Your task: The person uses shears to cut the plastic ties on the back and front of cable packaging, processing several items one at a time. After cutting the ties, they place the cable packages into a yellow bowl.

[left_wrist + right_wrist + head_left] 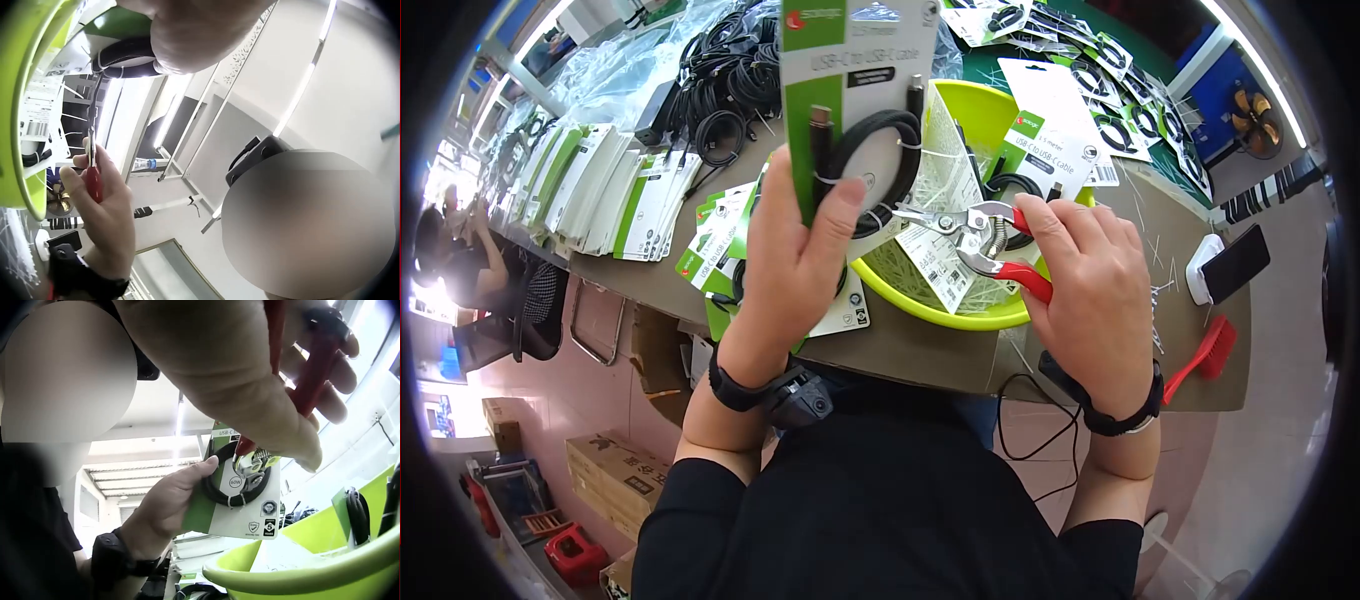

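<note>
My left hand [792, 265] holds up a green-and-white card [847, 55] printed USB-C to USB-C cable, thumb on its front. A coiled black cable [215, 490] is fastened to the card with small white ties. In my right hand [1103, 285] is a pair of red-handled pruning shears [980, 238], handles spread apart. The blades point left and reach the lower edge of the coil, near my left thumb. Both hands are over the left part of a lime-green basin [945, 318], and from the left wrist the shears [94, 178] appear edge-on.
Carded cables and clear plastic scraps fill the basin. Stacked cards [590, 190] and a heap of loose black cables [735, 70] lie at left. More carded cables [1115, 85] cover the back right. A phone [1238, 265] and red brush [1208, 352] are at the right edge.
</note>
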{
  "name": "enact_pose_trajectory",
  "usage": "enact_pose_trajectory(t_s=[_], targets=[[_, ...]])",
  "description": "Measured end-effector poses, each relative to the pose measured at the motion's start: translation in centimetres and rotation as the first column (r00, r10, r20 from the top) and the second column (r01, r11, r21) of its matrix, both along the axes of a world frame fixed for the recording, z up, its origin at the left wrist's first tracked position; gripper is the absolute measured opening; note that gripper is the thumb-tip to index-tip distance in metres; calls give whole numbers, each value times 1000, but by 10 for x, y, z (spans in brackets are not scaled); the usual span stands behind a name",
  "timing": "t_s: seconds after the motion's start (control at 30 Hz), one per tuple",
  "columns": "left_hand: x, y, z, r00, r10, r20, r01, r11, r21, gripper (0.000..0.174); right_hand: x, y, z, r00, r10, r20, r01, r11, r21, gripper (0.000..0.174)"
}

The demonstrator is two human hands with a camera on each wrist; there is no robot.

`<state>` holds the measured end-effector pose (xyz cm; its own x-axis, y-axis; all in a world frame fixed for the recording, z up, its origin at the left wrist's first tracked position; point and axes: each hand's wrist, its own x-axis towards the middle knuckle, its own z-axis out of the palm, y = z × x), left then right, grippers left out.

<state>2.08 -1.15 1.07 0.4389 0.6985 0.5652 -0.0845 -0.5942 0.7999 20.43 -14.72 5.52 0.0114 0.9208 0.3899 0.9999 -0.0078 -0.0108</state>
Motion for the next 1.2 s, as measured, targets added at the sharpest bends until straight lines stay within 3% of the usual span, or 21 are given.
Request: enact_pose_trajectory(t_s=[0.2, 0.23, 0.3, 0.33, 0.37, 0.43, 0.47, 0.53, 0.57, 0.63, 0.77, 0.83, 0.9, 1.0, 1.03, 1.07, 1.1, 1.13, 1.2], targets=[[2, -9, -2, 989, 108, -101, -86, 975, 205, 33, -7, -1, 6, 988, -46, 149, 58, 995, -84, 47], [2, -8, -2, 994, 88, -59, -81, 991, 107, 32, -4, -1, 6, 988, -45, 150, 58, 995, -84, 47], [3, -4, 0, 998, 56, 35, -53, 995, -86, 30, 7, 2, 4, 973, 57, -225, -81, 992, -99, 43], [5, -4, 3, 997, 58, 42, -54, 995, -85, 30, 10, 3, 4, 910, 106, -401, -154, 984, -88, 41], [8, -6, 8, 983, -23, 183, 74, 958, -278, 29, 7, 6, 2, 912, 109, -395, -156, 984, -89, 41], [15, -12, 15, 874, -92, 477, 381, 739, -555, 28, -10, 15, -4, 837, 171, -519, -108, 983, 150, 38], [18, -16, 12, 874, -84, 479, 375, 744, -553, 28, -15, 19, -7, 791, 221, -570, -76, 961, 268, 37], [18, -22, 2, 991, -41, 128, 70, 971, -229, 29, -24, 25, -20, 796, 233, -558, -68, 951, 301, 37], [20, -23, 0, 993, 0, 119, 27, 974, -227, 29, -31, 29, -26, 805, 229, -547, -45, 943, 329, 37], [20, -24, -4, 920, -69, 386, 255, 853, -455, 32, -42, 36, -32, 802, 249, -544, -51, 934, 353, 38], [-3, -9, 1, 967, 36, 254, 51, 942, -331, 31, -39, 37, -37, 843, 187, -504, -4, 940, 342, 33], [-31, 21, -12, 946, 200, 256, -73, 899, -432, 30, -31, 35, -36, 794, 187, -579, 55, 926, 374, 32], [-59, 29, 13, 930, 232, 284, -17, 802, -597, 35, -14, 30, -34, 777, 156, -610, 117, 916, 384, 31], [-91, 57, -2, 977, 93, 191, 39, 804, -594, 44, 20, 19, -30, 709, -5, -705, 195, 962, 190, 35], [-96, 64, -10, 973, 223, -62, -230, 906, -355, 45, 24, 16, -31, 709, -22, -705, 220, 957, 191, 35], [-97, 70, -17, 879, 405, -253, -425, 905, -29, 47, 28, 13, -32, 653, -2, -757, 228, 954, 194, 38], [-88, 69, -12, 713, 608, -350, -516, 792, 326, 49, 31, 10, -34, 594, 21, -804, 233, 952, 197, 41], [-77, 66, -4, 722, 597, -350, -503, 800, 326, 49, 33, 7, -37, 530, 46, -847, 235, 951, 199, 43], [-43, 52, 24, 809, 331, -486, -193, 930, 313, 47, 30, 4, -41, 491, 60, -869, 229, 953, 196, 44]])
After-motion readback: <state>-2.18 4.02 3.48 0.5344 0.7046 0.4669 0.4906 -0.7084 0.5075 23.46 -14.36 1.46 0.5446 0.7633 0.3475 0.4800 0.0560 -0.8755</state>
